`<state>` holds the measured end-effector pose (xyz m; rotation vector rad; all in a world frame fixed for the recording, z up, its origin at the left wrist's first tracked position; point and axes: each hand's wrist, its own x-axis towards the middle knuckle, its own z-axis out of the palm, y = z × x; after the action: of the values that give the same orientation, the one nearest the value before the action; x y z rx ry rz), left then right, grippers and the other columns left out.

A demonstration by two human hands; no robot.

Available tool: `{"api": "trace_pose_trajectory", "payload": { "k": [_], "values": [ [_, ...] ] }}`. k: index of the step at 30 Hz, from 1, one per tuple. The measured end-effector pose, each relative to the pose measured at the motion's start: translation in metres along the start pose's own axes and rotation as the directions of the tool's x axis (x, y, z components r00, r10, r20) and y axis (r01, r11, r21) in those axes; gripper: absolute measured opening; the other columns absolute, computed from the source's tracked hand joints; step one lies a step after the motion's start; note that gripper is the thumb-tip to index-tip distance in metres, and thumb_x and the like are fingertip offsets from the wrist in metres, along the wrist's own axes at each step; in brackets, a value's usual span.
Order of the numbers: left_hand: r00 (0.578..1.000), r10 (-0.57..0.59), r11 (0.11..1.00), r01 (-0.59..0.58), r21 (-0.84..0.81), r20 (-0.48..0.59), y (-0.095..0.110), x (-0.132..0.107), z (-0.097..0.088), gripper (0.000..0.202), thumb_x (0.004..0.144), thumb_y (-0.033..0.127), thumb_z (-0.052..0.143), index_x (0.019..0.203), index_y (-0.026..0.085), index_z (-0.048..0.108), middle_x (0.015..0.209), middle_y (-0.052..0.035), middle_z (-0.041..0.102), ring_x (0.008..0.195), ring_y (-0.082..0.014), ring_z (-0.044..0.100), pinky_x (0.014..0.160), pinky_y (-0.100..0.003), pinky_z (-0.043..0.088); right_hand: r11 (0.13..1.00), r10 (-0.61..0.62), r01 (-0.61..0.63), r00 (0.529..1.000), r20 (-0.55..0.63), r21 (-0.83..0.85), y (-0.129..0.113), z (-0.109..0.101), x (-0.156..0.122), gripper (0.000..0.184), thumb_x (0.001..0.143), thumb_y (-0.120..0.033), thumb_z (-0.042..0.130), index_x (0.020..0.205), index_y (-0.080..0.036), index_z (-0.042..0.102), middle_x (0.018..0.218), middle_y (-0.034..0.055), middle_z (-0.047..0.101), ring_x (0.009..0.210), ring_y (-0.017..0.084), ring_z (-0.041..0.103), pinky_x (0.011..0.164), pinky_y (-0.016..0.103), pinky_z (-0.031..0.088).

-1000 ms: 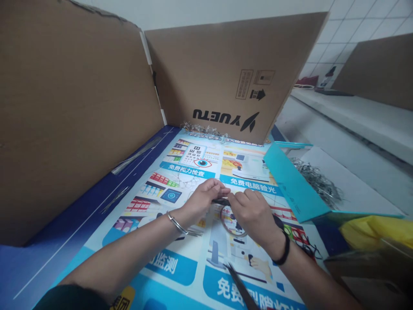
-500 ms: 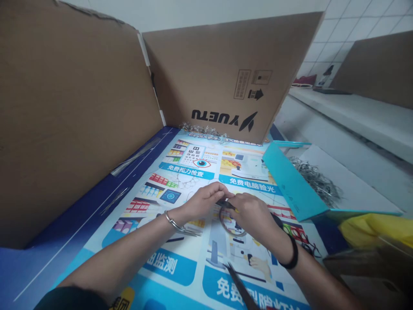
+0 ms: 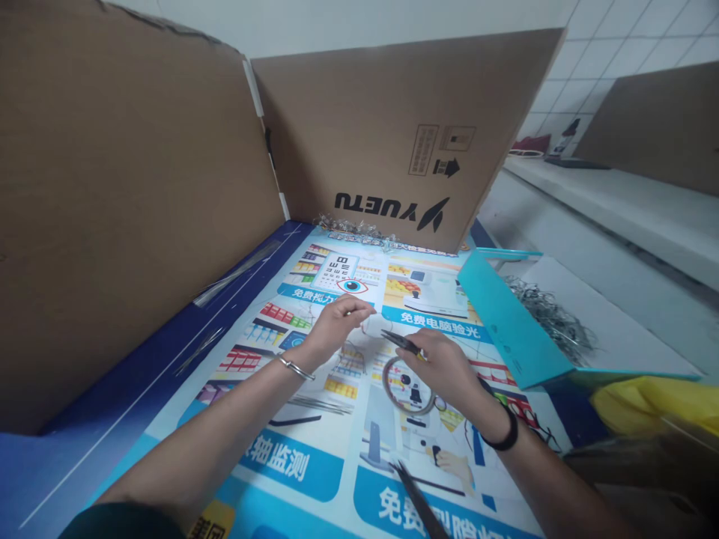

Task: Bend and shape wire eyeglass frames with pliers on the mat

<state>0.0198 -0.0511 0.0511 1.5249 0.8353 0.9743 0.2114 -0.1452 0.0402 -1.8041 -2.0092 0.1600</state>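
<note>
My left hand (image 3: 332,327) is pinched at the fingertips on what looks like a thin wire, faint against the printed sheet. Needle-nose pliers (image 3: 401,342) are in my right hand (image 3: 443,363), their dark jaws pointing left toward the left fingertips, a small gap apart. Just below the pliers lies a ring-shaped coil, like a roll of tape or wire (image 3: 390,397), partly covered by the right hand. A bundle of thin straight wires (image 3: 323,405) rests under my left wrist. Nearer me, a dark pointed tool (image 3: 416,494) runs off the bottom edge.
Cardboard panels (image 3: 140,187) (image 3: 359,120) wall the left and back. A turquoise box (image 3: 511,329) at right holds a tangle of wire pieces (image 3: 550,318). More clear bits (image 3: 353,227) lie along the back panel. A yellow bag (image 3: 657,404) sits at the right edge.
My hands have parted: the left has moved up and left with its pinch, and the pliers in my right hand have come away from the left fingers. The coil shows more.
</note>
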Motion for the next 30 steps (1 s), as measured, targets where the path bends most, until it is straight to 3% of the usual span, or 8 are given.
{"api": "trace_pose_trajectory", "payload": {
  "k": [5,13,20,24,30],
  "values": [
    [0.993,0.075,0.995,-0.081,0.060,0.089,0.000,-0.011,0.012,0.010,0.076,0.024,0.062,0.076,0.022,0.072,0.084,-0.0031,0.065,0.086,-0.0165,0.056,0.085,-0.028,0.040,1.000,0.002,-0.003,0.999,0.038,0.011,-0.003,0.002,-0.001,0.019,0.084,-0.034,0.052,0.076,-0.020,0.062,0.078,0.0029,0.063,0.079,0.017,0.057,0.068,0.026,0.039],
    [0.997,-0.001,1.000,0.001,0.004,0.075,0.000,-0.014,0.015,0.008,0.074,0.025,0.065,0.074,0.020,0.071,0.084,-0.0033,0.065,0.084,-0.0163,0.057,0.083,-0.027,0.040,0.999,0.021,-0.019,0.999,0.045,-0.045,-0.003,0.002,-0.002,0.019,0.083,-0.034,0.053,0.075,-0.021,0.063,0.078,0.0026,0.063,0.077,0.016,0.057,0.064,0.025,0.038],
    [0.998,0.043,0.998,-0.044,0.044,0.042,-0.003,-0.011,0.012,0.008,0.074,0.023,0.065,0.076,0.020,0.071,0.082,-0.0023,0.063,0.081,-0.0155,0.057,0.082,-0.028,0.041,0.995,0.051,-0.050,0.999,0.010,-0.082,-0.001,0.002,0.000,0.022,0.085,-0.036,0.050,0.076,-0.022,0.064,0.078,0.0038,0.064,0.077,0.016,0.057,0.064,0.025,0.038],
    [0.994,0.042,0.998,-0.046,0.036,0.097,-0.006,-0.013,0.014,0.007,0.074,0.023,0.065,0.075,0.020,0.071,0.080,-0.0020,0.063,0.077,-0.0146,0.057,0.077,-0.026,0.041,0.995,0.045,-0.041,0.998,0.039,-0.086,0.001,0.005,0.000,0.019,0.083,-0.034,0.052,0.076,-0.021,0.064,0.079,0.0038,0.064,0.077,0.016,0.057,0.064,0.024,0.038],
    [0.993,-0.050,0.998,0.055,-0.039,0.108,-0.005,-0.012,0.014,0.010,0.072,0.026,0.066,0.078,0.018,0.067,0.076,-0.0005,0.062,0.070,-0.0120,0.053,0.069,-0.024,0.039,0.996,0.037,-0.035,0.999,0.019,-0.082,0.003,0.005,0.000,0.019,0.084,-0.034,0.051,0.079,-0.021,0.065,0.080,0.0041,0.064,0.079,0.017,0.057,0.066,0.025,0.039]
  ]
}}
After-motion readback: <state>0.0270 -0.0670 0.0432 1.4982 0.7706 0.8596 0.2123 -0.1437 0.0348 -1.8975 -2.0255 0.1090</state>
